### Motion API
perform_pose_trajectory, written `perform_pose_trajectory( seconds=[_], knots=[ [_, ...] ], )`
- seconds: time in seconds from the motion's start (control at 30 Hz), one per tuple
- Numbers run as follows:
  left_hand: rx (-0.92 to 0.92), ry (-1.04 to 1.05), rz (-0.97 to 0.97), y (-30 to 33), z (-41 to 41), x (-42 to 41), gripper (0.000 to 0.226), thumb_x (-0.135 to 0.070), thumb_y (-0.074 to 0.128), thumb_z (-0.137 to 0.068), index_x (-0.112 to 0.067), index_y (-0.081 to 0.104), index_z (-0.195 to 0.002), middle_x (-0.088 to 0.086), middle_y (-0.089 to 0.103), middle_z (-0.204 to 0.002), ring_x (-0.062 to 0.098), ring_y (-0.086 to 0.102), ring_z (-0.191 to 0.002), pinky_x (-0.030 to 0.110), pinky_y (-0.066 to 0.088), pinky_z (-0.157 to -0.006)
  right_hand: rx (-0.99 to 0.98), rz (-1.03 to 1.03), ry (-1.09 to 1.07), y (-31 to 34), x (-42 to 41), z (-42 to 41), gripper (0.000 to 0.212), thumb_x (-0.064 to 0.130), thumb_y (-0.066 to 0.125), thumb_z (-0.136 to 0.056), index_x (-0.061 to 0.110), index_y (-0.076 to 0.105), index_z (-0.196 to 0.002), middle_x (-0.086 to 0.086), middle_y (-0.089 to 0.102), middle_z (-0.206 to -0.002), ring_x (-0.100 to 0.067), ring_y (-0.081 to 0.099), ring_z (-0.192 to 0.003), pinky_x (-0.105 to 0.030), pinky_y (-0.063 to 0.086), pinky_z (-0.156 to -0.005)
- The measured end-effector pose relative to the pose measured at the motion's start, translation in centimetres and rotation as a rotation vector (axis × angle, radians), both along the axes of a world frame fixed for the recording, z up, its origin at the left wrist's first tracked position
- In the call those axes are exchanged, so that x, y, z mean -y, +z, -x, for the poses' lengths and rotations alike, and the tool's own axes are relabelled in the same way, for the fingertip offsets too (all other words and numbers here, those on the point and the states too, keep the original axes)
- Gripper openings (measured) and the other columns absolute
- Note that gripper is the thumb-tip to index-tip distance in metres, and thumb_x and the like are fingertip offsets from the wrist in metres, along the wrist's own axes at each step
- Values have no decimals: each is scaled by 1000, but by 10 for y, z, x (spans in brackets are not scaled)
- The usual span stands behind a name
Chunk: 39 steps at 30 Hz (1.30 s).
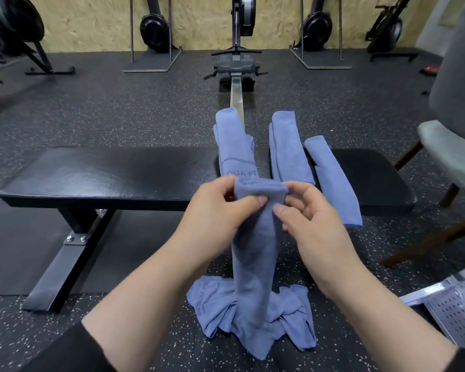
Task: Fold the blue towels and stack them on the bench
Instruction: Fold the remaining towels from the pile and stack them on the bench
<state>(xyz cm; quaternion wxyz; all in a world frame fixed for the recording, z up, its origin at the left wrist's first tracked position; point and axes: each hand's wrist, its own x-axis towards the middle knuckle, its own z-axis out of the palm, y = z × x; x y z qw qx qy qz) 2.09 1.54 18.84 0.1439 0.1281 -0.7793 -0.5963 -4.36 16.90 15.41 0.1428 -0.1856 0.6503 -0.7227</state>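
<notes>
Pinching the top edge of a hanging blue towel (254,237), left hand (215,210) and right hand (312,218) work above the bench's (91,178) front edge; three folded towels (290,149) lie toward its right end.

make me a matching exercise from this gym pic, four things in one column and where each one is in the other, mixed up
Things
1. towel with lettering
2. held towel
3. crumpled towel
4. rowing machine

Places
A. on the floor near the person's feet
B. beyond the bench, against the far wall
C. hanging from the left hand and the right hand
D. laid across the bench

Pairs: 1-D, 2-C, 3-A, 4-B
</notes>
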Motion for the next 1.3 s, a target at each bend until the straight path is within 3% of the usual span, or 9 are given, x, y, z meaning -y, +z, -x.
perform_pose_trajectory(
  seconds=[0.2, 0.33, 0.57, 0.7, 0.83, 0.93, 1.0, 1.13, 1.3],
  knots=[
    [-130, 22, -111, 29, 13, -5, 19, -27, 72, -84, -14, 75, -97, 17, 74, -100, 14, 64, -85, 43, 52, -81, -60, -177, 140, 2, -3, -7, 21, 7, 76, -88, 16, 73, -107, 1, 80, -101, -7, 72, -92, -29, 58, -84],
    [-172, 24, -309, 53, 30, -9, 14, -21, 62, -97, -14, 75, -100, 5, 75, -95, 19, 70, -91, 36, 54, -79, -49, -141, 110, 13, -11, -5, 22, 24, 78, -87, 19, 71, -107, -2, 78, -104, -24, 72, -103, -44, 57, -93],
    [-135, 69, -405, 101, 73, -17, 26, -23, 59, -101, -17, 57, -76, -12, 54, -44, 3, 50, -35, 11, 35, -39, 46, -122, 21, 22, -29, 7, 12, 30, 75, -91, 20, 74, -97, -3, 78, -96, -31, 73, -98, -59, 55, -94],
    [-90, 112, -425, 113, 113, -11, 23, -25, 65, -98, -14, 62, -79, -7, 63, -50, 6, 61, -42, 15, 45, -45, 114, -129, -8, 20, -36, 14, 12, 28, 68, -96, 17, 73, -99, -4, 79, -97, -29, 75, -97, -59, 55, -94],
    [-39, 174, -445, 108, 156, -2, 21, -30, 70, -94, -10, 70, -102, 6, 78, -95, 22, 76, -84, 33, 62, -72, 140, -129, -50, 15, -41, 26, 14, 23, 62, -100, 19, 67, -112, 0, 80, -97, -21, 76, -94, -52, 57, -95],
    [49, 117, -415, 94, 183, -2, 14, -22, 67, -94, -11, 64, -86, 0, 64, -64, 17, 62, -49, 21, 49, -52, 171, -103, -111, 7, -43, 37, 22, 24, 61, -101, 24, 61, -123, 3, 79, -100, -16, 76, -93, -46, 58, -94],
    [96, 95, -369, 79, 202, 0, 15, -12, 62, -91, -13, 59, -76, -1, 50, -57, 18, 48, -52, 21, 39, -54, 184, -117, -139, 2, -42, 43, 26, 24, 61, -101, 25, 58, -127, 5, 79, -99, -13, 76, -91, -38, 59, -89],
    [119, 147, -344, 61, 240, 12, 11, -6, 61, -88, -13, 66, -81, -1, 56, -61, 16, 55, -51, 19, 44, -50, 136, -145, -124, -7, -34, 56, 34, 9, 61, -98, 29, 53, -124, 18, 78, -88, 1, 73, -82, -10, 50, -67],
    [130, 130, -309, 55, 293, 20, 12, -5, 59, -89, -14, 67, -88, 0, 64, -62, 18, 61, -54, 25, 51, -60, 64, -141, -258, -2, -22, 87, 32, 12, 67, -96, 34, 55, -115, 12, 69, -101, 16, 64, -75, -3, 43, -64]
  ],
)
